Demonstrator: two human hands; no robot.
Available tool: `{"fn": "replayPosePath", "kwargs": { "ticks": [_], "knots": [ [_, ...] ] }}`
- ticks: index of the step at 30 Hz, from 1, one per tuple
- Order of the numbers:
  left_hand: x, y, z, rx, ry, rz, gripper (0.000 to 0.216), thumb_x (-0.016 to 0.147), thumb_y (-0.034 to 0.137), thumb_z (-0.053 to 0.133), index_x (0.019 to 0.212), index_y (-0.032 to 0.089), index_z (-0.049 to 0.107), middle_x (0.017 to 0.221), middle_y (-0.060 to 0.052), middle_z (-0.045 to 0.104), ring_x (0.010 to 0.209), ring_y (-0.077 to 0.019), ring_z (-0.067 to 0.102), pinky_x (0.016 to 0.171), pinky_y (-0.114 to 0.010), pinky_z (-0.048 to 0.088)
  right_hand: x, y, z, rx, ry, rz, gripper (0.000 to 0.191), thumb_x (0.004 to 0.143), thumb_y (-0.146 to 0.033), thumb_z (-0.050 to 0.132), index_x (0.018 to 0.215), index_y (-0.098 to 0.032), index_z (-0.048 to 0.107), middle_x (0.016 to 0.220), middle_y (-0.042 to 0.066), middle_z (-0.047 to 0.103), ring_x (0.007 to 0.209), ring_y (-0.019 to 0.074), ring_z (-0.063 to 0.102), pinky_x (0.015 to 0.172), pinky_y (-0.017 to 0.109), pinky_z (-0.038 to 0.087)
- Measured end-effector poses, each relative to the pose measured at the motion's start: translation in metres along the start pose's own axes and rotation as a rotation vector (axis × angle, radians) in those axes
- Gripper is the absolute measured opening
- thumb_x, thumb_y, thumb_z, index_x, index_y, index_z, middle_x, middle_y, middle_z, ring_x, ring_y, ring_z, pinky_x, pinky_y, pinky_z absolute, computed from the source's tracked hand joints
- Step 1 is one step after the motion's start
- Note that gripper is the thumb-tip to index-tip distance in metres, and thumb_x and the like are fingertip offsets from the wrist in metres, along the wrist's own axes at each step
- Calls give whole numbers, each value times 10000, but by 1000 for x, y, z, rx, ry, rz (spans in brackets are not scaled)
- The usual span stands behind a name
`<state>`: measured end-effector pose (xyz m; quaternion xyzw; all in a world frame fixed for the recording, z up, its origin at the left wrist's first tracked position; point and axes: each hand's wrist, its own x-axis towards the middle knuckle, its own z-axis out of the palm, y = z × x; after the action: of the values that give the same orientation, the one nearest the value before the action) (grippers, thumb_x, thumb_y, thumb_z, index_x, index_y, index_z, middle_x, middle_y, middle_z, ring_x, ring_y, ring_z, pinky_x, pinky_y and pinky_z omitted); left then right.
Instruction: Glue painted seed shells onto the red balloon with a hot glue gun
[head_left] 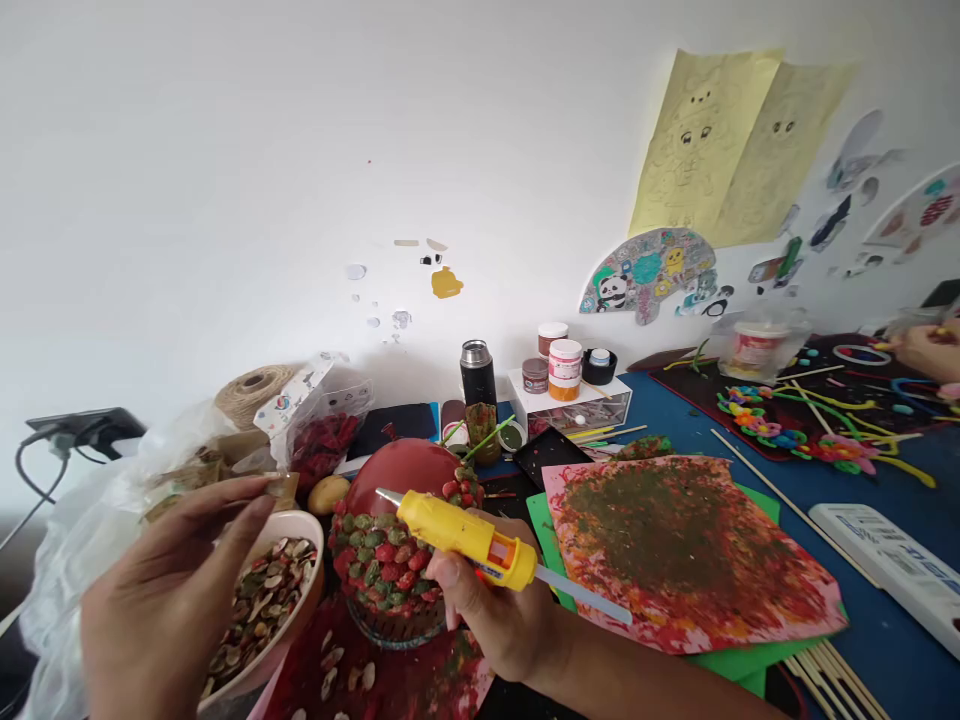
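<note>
My right hand (491, 615) grips a yellow glue gun (465, 535). Its metal nozzle points left at a red balloon (401, 468) whose lower half is covered with red and green painted seeds. A clear glue stick juts from the gun's back. The balloon sits in a glass bowl (397, 625). My left hand (169, 590) hovers over a pink bowl (304, 528) of painted seeds, fingers pinched together on a small seed (283, 487) at the fingertips.
A paint-smeared pink sheet (682, 545) lies on green foam to the right. Paint jars (564, 368), a black flask (477, 372), a twine spool (251, 392) and plastic bags line the back. Wooden sticks and pipe-cleaner flowers (787, 430) lie far right, near another person's hand (926, 350).
</note>
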<state>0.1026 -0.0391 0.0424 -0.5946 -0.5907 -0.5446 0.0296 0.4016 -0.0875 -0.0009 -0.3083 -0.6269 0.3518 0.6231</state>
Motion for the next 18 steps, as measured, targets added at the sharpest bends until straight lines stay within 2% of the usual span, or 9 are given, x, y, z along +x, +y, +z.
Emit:
{"fn": "replayPosePath", "kwargs": {
  "ticks": [2,5,8,12,15,18],
  "knots": [
    [2,3,5,-8,-58,49,537,1017,894,876,1169,388,976,1159,4,1015,1021,-307,959,867,-374,755,-2,2,0,12,6,-10,707,1261,-843,665,922,-229,756,838,60,725,663,180,680,512,247,505],
    [4,1,11,-15,-146,231,569,1077,940,790,1136,402,966,1174,13,1007,1044,-274,951,914,-351,725,-2,3,-1,42,5,-24,666,1273,-798,691,960,-220,805,864,62,748,622,161,663,496,245,500],
    [4,-3,15,-37,-178,364,479,1167,840,759,1145,408,963,1146,18,995,1065,-257,939,987,-350,722,-1,1,-1,60,1,-45,645,1281,-762,707,957,-213,805,871,57,756,557,131,619,474,241,488],
    [2,-3,18,-86,-215,442,363,1216,681,761,1152,382,956,1157,-12,992,1103,-280,928,1045,-394,729,2,-5,-2,80,-8,-84,608,1294,-709,729,947,-214,801,816,30,735,527,120,613,472,236,463],
    [3,4,18,-109,-245,517,242,1228,563,780,1187,390,944,1143,5,982,1081,-258,913,1042,-369,713,3,-9,-2,99,-25,-116,564,1310,-644,742,950,-216,816,774,3,704,507,112,611,470,234,452],
    [5,10,16,-114,-256,577,200,1237,516,778,1200,398,935,1110,22,969,1019,-241,895,1000,-350,697,3,-10,-2,89,-25,-135,577,1318,-642,727,936,-217,808,758,-4,683,507,114,610,469,238,450]
  ]
}}
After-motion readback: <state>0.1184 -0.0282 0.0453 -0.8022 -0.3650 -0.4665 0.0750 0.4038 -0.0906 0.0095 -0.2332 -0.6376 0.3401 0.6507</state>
